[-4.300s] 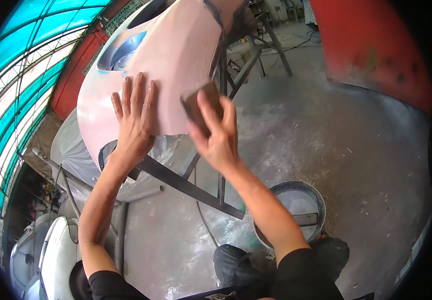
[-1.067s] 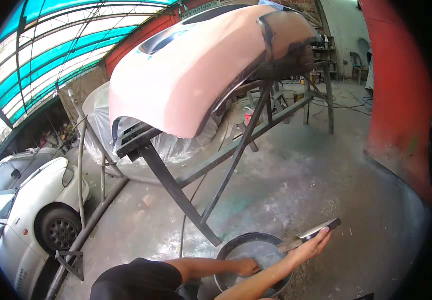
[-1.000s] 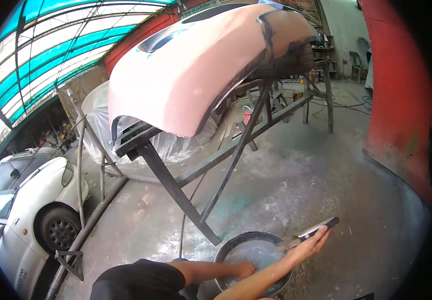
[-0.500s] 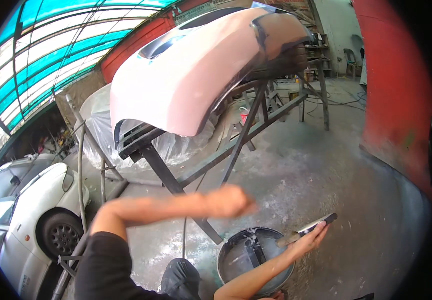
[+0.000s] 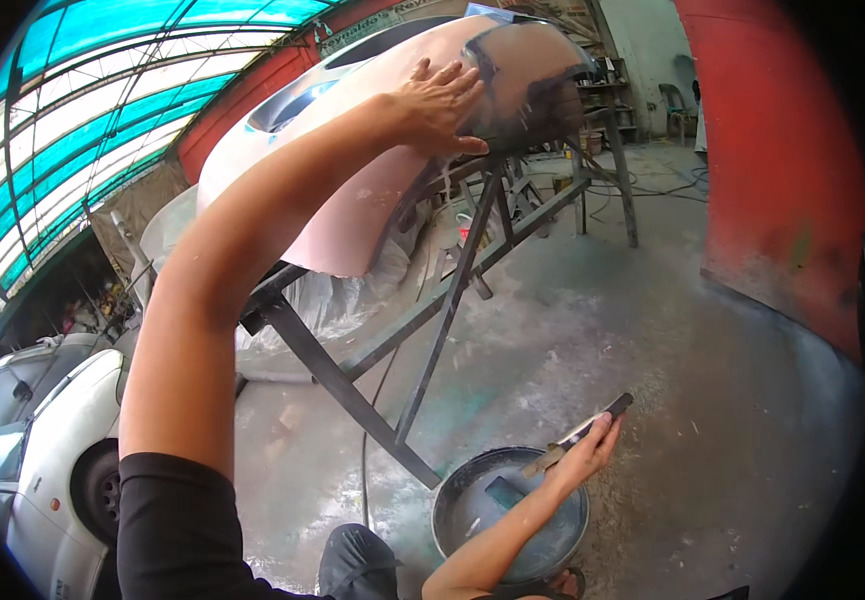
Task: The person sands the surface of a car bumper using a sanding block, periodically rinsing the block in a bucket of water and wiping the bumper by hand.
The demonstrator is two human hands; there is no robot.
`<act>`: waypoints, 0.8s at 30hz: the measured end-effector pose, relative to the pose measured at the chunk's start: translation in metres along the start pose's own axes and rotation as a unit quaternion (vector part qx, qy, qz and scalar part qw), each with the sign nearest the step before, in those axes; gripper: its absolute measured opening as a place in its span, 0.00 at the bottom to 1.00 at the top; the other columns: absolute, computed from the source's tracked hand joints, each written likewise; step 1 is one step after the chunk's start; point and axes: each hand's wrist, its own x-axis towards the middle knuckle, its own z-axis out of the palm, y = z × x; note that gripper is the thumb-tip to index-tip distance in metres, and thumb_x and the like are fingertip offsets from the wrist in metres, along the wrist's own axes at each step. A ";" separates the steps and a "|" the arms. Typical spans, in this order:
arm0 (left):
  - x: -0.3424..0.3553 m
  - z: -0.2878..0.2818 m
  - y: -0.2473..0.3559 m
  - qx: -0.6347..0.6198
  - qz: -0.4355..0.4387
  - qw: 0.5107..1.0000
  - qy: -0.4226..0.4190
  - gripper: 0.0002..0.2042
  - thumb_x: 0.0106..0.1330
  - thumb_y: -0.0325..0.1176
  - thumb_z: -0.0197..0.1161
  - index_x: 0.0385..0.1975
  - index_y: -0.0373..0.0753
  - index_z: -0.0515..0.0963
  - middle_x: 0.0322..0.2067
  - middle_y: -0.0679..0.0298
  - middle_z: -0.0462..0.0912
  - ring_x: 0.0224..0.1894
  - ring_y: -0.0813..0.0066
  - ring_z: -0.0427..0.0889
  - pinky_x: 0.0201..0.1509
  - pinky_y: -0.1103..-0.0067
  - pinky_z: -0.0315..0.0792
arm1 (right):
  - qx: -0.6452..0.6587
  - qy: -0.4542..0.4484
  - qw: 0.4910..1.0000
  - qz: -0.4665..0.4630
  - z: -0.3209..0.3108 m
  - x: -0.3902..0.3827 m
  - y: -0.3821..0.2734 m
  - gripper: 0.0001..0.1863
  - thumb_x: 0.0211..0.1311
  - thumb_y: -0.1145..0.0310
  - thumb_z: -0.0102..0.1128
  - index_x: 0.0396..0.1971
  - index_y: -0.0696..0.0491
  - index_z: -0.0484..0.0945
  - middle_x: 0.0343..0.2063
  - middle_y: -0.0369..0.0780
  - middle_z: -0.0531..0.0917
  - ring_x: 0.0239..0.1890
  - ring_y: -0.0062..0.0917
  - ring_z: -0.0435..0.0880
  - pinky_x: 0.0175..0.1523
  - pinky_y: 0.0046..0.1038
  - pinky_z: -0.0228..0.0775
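A car bumper point(image 5: 363, 215) coated in pale pink, with dark patches at its far end, rests on a dark metal stand point(image 5: 328, 365). My left hand point(image 5: 440, 108) lies spread against its upper surface, fingers apart and holding nothing. Low on the right, my right hand point(image 5: 587, 455) grips a long, narrow sanding block point(image 5: 619, 405), dark with a brownish end. That block is tilted over the rim of a round basin point(image 5: 443, 510) on the floor. Inside the basin is greyish water with a dark rectangular shape point(image 5: 505, 492); whether it is an object or a reflection I cannot tell.
White and silver cars point(image 5: 63, 440) are parked at the left. Plastic sheeting point(image 5: 328, 310) hangs behind the stand. At the right stands a large red panel point(image 5: 768, 190). A hose point(image 5: 365, 450) crosses the floor, and shelves point(image 5: 608, 95) and a chair point(image 5: 675, 108) are farther back.
My left hand has swung up and away from above the basin onto the bumper, its fingers now spread. My right hand has shifted slightly left in the view, still gripping the sanding block.
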 end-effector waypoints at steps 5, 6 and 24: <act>-0.041 0.007 0.011 0.019 0.057 0.998 -0.003 0.53 0.70 0.71 0.55 0.81 0.30 0.51 0.82 0.47 0.48 0.85 0.49 0.44 0.86 0.49 0.39 | 0.044 -0.013 0.999 0.008 0.004 -0.004 -0.008 0.31 0.81 0.57 0.58 0.74 0.60 0.70 0.73 0.46 0.73 0.70 0.32 0.75 0.72 0.30 0.65; -0.059 0.004 0.017 0.009 0.079 0.997 -0.006 0.54 0.69 0.71 0.56 0.81 0.31 0.51 0.82 0.47 0.47 0.85 0.49 0.43 0.87 0.50 0.38 | 0.044 -0.016 0.999 0.007 0.003 -0.002 -0.007 0.31 0.81 0.57 0.58 0.74 0.60 0.70 0.73 0.46 0.73 0.70 0.32 0.75 0.72 0.30 0.65; -0.243 0.046 -0.006 -0.174 0.167 0.958 0.158 0.62 0.49 0.42 0.83 0.84 0.45 0.48 0.84 0.54 0.48 0.85 0.53 0.46 0.86 0.48 0.37 | -0.099 -0.198 0.952 -0.213 0.060 -0.062 -0.013 0.31 0.75 0.64 0.65 0.75 0.50 0.72 0.57 0.44 0.77 0.52 0.32 0.80 0.59 0.34 0.74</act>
